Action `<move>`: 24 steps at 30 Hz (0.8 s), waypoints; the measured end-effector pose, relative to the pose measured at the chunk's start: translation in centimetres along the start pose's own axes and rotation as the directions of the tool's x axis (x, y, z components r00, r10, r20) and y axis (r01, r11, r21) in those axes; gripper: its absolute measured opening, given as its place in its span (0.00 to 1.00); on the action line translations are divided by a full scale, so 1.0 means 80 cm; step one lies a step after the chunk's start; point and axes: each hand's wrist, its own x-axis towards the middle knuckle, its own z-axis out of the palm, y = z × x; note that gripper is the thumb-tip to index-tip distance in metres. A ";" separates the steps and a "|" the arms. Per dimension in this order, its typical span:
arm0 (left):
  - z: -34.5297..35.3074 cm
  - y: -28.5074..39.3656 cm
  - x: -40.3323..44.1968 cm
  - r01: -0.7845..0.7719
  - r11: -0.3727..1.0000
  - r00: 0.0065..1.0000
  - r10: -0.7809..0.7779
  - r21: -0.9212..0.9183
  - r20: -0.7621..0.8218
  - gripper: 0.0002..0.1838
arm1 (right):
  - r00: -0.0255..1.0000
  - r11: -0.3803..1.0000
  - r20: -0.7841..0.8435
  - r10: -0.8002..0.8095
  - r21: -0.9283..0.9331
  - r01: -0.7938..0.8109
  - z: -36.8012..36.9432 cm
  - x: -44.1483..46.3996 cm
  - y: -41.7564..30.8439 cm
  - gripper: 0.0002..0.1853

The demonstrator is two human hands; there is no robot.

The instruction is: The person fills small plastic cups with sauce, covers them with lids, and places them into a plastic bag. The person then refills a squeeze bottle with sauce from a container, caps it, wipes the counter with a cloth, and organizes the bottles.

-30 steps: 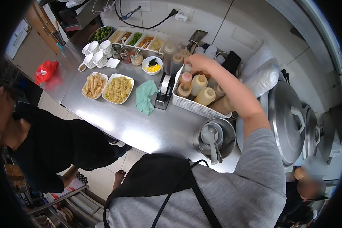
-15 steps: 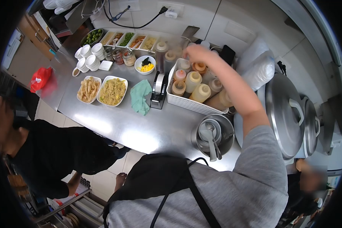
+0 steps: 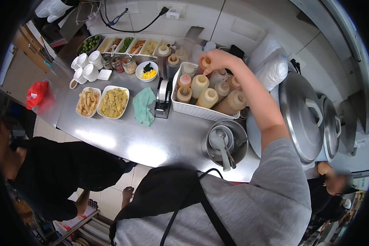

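My right hand [image 3: 218, 60] reaches over the white plastic basket [image 3: 201, 112] and has its fingers around the top of an orange squeeze bottle [image 3: 203, 65] at the back. The hand partly covers that bottle. Around it in the basket stand several other squeeze bottles, among them a pale yellow bottle [image 3: 199, 85] and a tan bottle [image 3: 232, 103]. My left hand [image 3: 128, 193] hangs low beside my black apron, away from the counter. Its fingers look curled, and nothing shows in them.
On the counter sit two dishes of food, a chopped-food dish [image 3: 113, 102] and a strips dish [image 3: 88, 102], a green cloth [image 3: 144, 106], a tape dispenser [image 3: 163, 98] and a metal pot [image 3: 242, 149] with ladles. Large lidded pots [image 3: 301, 123] stand right. A person in black [image 3: 65, 172] is at left.
My right hand has come down onto the orange squeeze bottle and closed around it. The whole view has shifted slightly. My left hand still hangs low.
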 end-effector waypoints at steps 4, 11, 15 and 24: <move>-0.001 -0.004 0.000 -0.025 0.998 1.000 0.025 -0.052 0.017 0.15 | 0.987 0.994 -0.121 -0.107 -0.006 0.107 0.009 -0.007 0.002 0.30; 0.014 -0.035 0.029 0.023 0.994 1.000 -0.020 -0.108 0.021 0.15 | 0.987 0.988 0.063 0.151 0.016 -0.152 0.009 -0.023 0.050 0.36; 0.022 -0.060 0.052 -0.030 0.999 1.000 0.030 -0.037 0.006 0.17 | 0.972 0.972 0.037 0.232 0.023 -0.233 0.024 -0.030 0.028 0.32; 0.005 -0.046 0.039 -0.168 0.983 0.985 0.171 0.070 -0.032 0.16 | 0.976 0.990 -0.169 0.140 0.056 -0.132 0.022 -0.041 0.056 0.29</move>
